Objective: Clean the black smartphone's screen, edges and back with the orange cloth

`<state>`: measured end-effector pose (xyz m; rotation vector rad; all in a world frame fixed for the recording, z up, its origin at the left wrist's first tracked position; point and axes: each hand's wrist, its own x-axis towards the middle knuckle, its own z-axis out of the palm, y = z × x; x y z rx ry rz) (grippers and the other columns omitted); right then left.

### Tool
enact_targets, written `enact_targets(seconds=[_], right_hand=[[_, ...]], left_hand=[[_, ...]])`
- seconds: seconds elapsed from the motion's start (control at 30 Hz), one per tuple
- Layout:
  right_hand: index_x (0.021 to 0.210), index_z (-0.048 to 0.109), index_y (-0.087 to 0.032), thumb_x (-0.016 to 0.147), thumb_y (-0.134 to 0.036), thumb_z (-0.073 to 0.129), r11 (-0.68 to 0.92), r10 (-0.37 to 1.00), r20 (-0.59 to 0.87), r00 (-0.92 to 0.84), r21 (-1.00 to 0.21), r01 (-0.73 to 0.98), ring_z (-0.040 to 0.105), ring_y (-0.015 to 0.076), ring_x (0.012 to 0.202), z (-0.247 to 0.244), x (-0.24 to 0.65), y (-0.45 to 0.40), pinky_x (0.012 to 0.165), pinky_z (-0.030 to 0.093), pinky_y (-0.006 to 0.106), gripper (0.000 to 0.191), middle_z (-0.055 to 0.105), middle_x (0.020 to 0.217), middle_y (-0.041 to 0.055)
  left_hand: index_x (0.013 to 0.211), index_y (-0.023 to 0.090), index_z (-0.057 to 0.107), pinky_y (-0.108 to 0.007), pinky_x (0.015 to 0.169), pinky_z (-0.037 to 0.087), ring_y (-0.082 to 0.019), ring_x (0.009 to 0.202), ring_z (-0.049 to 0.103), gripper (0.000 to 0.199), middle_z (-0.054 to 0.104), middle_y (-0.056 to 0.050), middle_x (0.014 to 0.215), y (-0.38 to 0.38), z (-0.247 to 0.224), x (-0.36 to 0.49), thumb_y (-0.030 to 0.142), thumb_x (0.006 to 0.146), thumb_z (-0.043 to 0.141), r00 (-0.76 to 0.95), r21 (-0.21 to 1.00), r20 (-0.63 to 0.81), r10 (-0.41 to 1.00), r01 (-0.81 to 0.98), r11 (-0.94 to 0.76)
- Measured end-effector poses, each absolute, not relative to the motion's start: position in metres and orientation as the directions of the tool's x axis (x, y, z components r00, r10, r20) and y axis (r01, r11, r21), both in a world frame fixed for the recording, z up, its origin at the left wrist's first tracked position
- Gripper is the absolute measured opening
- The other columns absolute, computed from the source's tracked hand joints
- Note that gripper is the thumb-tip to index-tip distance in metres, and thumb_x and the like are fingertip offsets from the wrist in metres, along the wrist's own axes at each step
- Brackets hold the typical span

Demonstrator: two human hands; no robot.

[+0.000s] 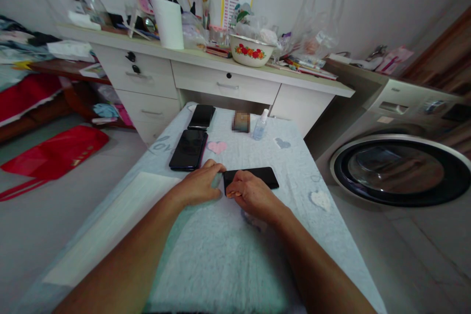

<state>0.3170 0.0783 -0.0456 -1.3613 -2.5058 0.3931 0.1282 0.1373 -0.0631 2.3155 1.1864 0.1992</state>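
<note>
A black smartphone point(263, 174) lies flat, screen up, on the cloth-covered table in front of me. My left hand point(202, 184) is at its left end, with the thumb and a finger bracketing that short edge. Over the left part of the screen, my right hand point(252, 193) is closed on a small orange-brown cloth point(233, 192), pressed against the glass; most of the cloth is hidden by the fingers. Farther up on the left lie another dark phone point(188, 149) and a black phone-like device point(201, 116). A clear spray bottle point(260, 125) stands at the back right.
Beside the bottle is a blurred-out small item point(241, 121). A pale strip point(114, 228) runs along the table's left side. Behind stands a white desk point(226, 81) bearing a flowered bowl point(252, 51) and a paper roll point(168, 24). A washing machine point(390, 157) stands at right, a red bag point(55, 152) on the floor at left.
</note>
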Motion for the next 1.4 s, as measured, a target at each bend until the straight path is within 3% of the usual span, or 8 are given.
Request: enact_targets(seconds=[0.27, 0.87, 1.07, 1.4], right_hand=[[0.082, 0.069, -0.019, 0.084, -0.010, 0.053, 0.505, 0.851, 0.050, -0.523, -0.353, 0.787, 0.052, 0.0138, 0.084, -0.038, 0.336, 0.079, 0.074, 0.037, 0.024, 0.019, 0.058, 0.083, 0.0031], [0.090, 0.070, -0.020, 0.085, -0.012, 0.053, 0.520, 0.844, 0.080, -0.530, -0.357, 0.776, 0.052, 0.0147, 0.087, -0.043, 0.320, 0.078, 0.075, 0.037, 0.024, 0.019, 0.059, 0.087, 0.0035], [0.085, 0.069, -0.018, 0.085, -0.012, 0.054, 0.431, 0.898, 0.091, -0.430, -0.376, 0.820, 0.052, 0.0120, 0.081, -0.044, 0.339, 0.084, 0.073, 0.036, 0.023, 0.016, 0.057, 0.085, 0.0027], [0.091, 0.069, -0.019, 0.091, -0.021, 0.049, 0.191, 0.981, 0.069, -0.179, -0.266, 0.945, 0.051, 0.0154, 0.084, -0.046, 0.350, 0.092, 0.073, 0.036, 0.025, 0.020, 0.056, 0.088, 0.0064]], left_hand=[[0.118, 0.024, 0.050, -0.032, 0.093, 0.043, -0.022, 0.106, 0.056, 0.054, 0.051, -0.005, 0.117, 0.137, -0.063, 0.128, 0.021, 0.065, 0.054, 0.616, 0.528, -0.080, 0.783, 0.693, -0.491], [0.120, 0.025, 0.049, -0.031, 0.095, 0.043, -0.022, 0.107, 0.055, 0.057, 0.050, -0.005, 0.118, 0.138, -0.066, 0.126, 0.020, 0.063, 0.054, 0.621, 0.532, -0.071, 0.780, 0.685, -0.497], [0.119, 0.024, 0.049, -0.030, 0.093, 0.043, -0.021, 0.106, 0.056, 0.057, 0.050, -0.005, 0.115, 0.137, -0.065, 0.125, 0.018, 0.062, 0.051, 0.634, 0.528, -0.063, 0.771, 0.676, -0.513], [0.122, 0.022, 0.047, -0.030, 0.094, 0.044, -0.022, 0.104, 0.056, 0.061, 0.048, -0.006, 0.119, 0.135, -0.059, 0.127, 0.023, 0.062, 0.058, 0.635, 0.523, -0.093, 0.767, 0.686, -0.505]])
